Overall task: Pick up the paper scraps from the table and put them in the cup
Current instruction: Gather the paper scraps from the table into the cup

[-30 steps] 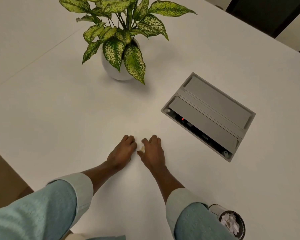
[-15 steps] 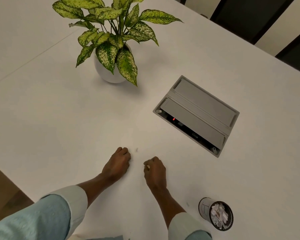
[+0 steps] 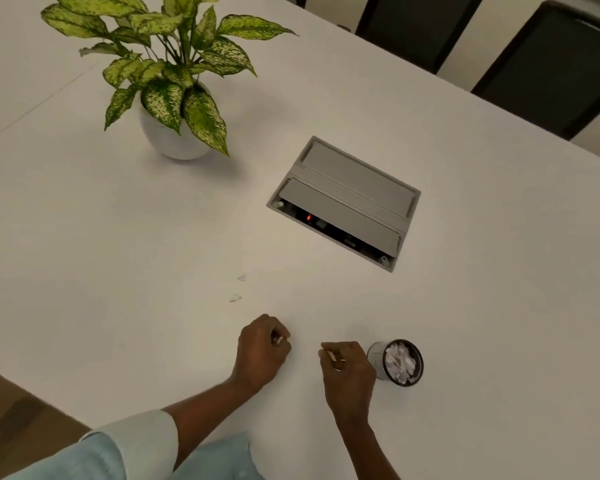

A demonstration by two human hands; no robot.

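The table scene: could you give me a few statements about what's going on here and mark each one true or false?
1. The cup already has paper scraps in it. True.
2. The cup stands right next to the right hand. True.
3. The table has been fully cleaned up. False: two small scraps lie beyond the left hand.
4. Both hands are open and flat. False: both are curled, each pinching a bit of white paper.
5. The potted plant sits at the far left of the table. True.
6. The grey box in the tabletop is fully closed. False: its near flap is raised, showing a red light.
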